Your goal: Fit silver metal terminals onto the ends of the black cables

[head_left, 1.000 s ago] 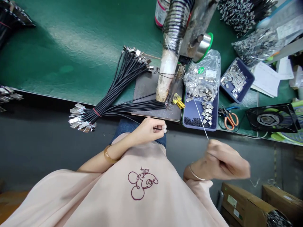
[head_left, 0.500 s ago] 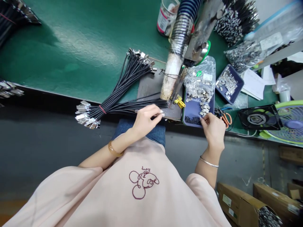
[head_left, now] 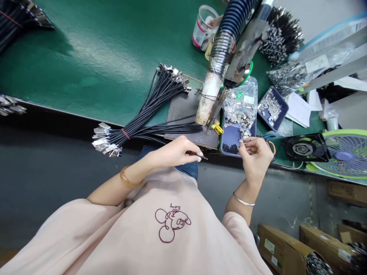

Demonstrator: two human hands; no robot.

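Observation:
My left hand (head_left: 174,152) is closed in a pinch on the end of a thin black cable (head_left: 200,156), just in front of the bench edge. My right hand (head_left: 256,154) is closed on a small metal connector shell (head_left: 241,140), held over the near end of a blue tray (head_left: 233,135) of such shells. A tied bundle of black cables (head_left: 143,114) with metal ends lies on the green bench to the left, its loose ends fanned across a dark plate (head_left: 186,110). A clear bag of metal shells (head_left: 241,105) sits on the tray.
A ribbed extraction hose (head_left: 220,49) hangs over the plate. A second blue tray (head_left: 272,107), orange-handled cutters (head_left: 269,143), a small black fan (head_left: 304,147), a green fan (head_left: 344,154) and a jar (head_left: 203,28) stand around. Cardboard boxes (head_left: 286,244) sit on the floor at right.
My right hand rose from my lap to the blue tray and picked up a metal shell. My left hand drew the cable end slightly toward me.

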